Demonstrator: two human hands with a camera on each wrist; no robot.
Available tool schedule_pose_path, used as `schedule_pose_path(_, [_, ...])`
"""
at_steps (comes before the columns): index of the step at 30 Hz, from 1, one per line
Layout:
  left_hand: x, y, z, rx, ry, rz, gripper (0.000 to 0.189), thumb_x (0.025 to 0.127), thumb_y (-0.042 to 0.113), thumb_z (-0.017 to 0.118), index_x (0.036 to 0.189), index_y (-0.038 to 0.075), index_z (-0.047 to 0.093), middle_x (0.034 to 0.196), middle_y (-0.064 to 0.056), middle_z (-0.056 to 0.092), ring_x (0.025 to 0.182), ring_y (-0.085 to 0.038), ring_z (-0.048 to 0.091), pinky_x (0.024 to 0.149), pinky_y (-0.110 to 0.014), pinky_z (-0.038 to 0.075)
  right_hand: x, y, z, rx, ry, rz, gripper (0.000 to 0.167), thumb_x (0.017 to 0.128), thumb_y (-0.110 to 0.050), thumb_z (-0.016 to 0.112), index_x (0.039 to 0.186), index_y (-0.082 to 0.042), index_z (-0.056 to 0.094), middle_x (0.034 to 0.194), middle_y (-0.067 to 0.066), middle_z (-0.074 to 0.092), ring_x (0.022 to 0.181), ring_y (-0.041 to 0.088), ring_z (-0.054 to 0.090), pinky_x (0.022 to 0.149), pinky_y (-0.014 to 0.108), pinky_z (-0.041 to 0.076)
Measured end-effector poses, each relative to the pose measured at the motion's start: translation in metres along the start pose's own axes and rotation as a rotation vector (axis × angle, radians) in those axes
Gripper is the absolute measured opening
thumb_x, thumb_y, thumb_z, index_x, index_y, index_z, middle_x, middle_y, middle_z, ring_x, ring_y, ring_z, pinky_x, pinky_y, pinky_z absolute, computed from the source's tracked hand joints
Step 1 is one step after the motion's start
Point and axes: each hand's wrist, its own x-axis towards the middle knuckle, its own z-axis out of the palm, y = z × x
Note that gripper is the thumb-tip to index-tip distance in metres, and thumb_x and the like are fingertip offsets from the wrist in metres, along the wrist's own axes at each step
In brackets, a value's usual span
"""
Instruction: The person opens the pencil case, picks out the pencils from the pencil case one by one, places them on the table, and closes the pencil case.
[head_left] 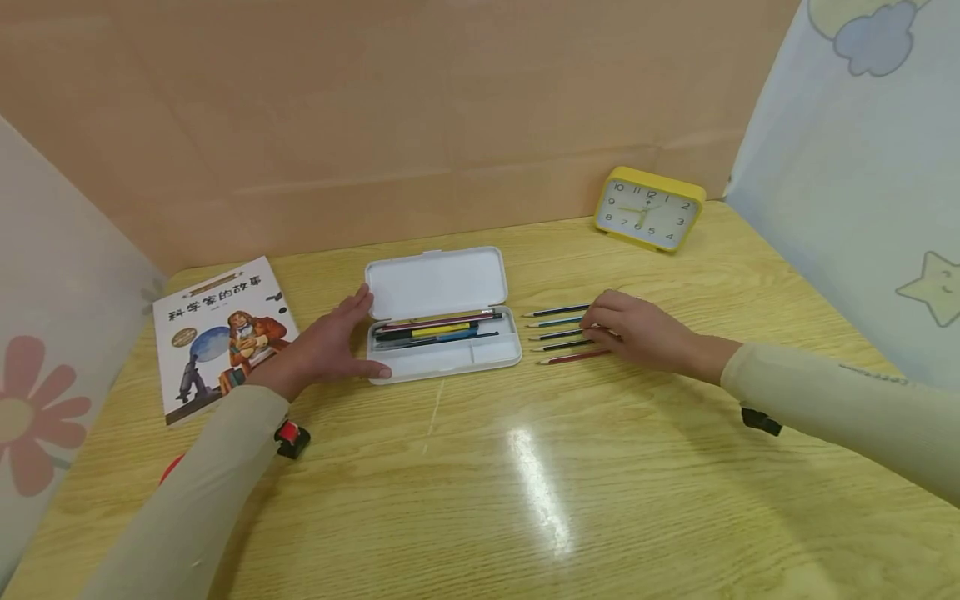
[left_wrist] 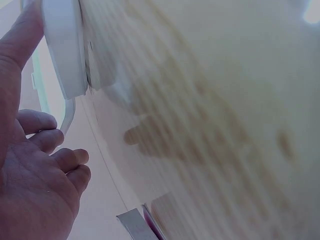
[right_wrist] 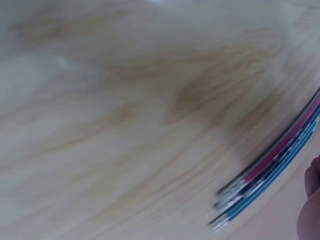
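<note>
Currently both hands are down at the table, one beside an open pencil case, the other above a row of pencils
On the near part of the row lies the red pencil (head_left: 576,357), and the five pencils (head_left: 557,337) reach out from under the right hand (head_left: 637,332), their points toward the case. The right hand has its fingers bent down over them; whether it pinches one, I cannot tell. The white pencil case (head_left: 495,352) lies just beside the left hand (head_left: 326,350), which is spread wide, its thumb touching the near left corner, its fingers near the lid (head_left: 438,283). Several pens (head_left: 427,333) lie inside the case. At the left lies a book (head_left: 225,337), and farthest, at the right, stands a yellow clock (head_left: 649,208)
</note>
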Motion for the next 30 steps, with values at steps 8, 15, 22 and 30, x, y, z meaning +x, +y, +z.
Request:
schedule_pose_path(8, [-0.001, -0.001, 0.001, -0.011, 0.003, 0.003, 0.123, 0.065, 0.061, 0.076, 0.152, 0.007, 0.007, 0.157, -0.006, -0.006, 0.141, -0.035, 0.0, 0.109, -0.055, 0.011, 0.038, -0.013, 0.027, -0.012, -0.025, -0.067, 0.014, 0.08, -0.001, 0.074, 0.089, -0.005, 0.065, 0.087, 0.001, 0.055, 0.079, 0.014, 0.053, 0.068, 0.028, 0.05])
schedule_pose_path(15, [-0.001, 0.0, 0.0, -0.004, 0.005, 0.001, 0.122, 0.066, 0.06, 0.075, 0.152, 0.007, 0.007, 0.157, -0.006, -0.005, 0.141, -0.035, 0.001, 0.109, -0.055, 0.012, 0.064, -0.021, 0.037, 0.005, -0.072, 0.003, 0.012, 0.085, -0.002, 0.069, 0.095, -0.003, 0.064, 0.09, 0.004, 0.055, 0.081, 0.017, 0.053, 0.069, 0.031, 0.05])
schedule_pose_path(22, [-0.001, 0.002, 0.0, 0.0, 0.005, -0.006, 0.121, 0.066, 0.058, 0.077, 0.152, 0.007, 0.008, 0.157, -0.006, -0.005, 0.141, -0.034, 0.001, 0.109, -0.054, 0.012, 0.082, -0.022, 0.047, -0.026, -0.092, 0.07, 0.011, 0.087, -0.004, 0.068, 0.097, 0.0, 0.066, 0.092, 0.008, 0.056, 0.084, 0.02, 0.054, 0.071, 0.033, 0.05])
schedule_pose_path(30, [0.0, 0.002, 0.0, -0.004, 0.011, -0.007, 0.121, 0.066, 0.058, 0.077, 0.152, 0.008, 0.008, 0.157, -0.005, -0.005, 0.142, -0.033, 0.001, 0.11, -0.053, 0.012, 0.099, -0.025, 0.05, -0.092, -0.213, 0.197, 0.012, 0.089, -0.009, 0.067, 0.099, -0.002, 0.066, 0.092, 0.007, 0.057, 0.084, 0.019, 0.052, 0.07, 0.031, 0.05])
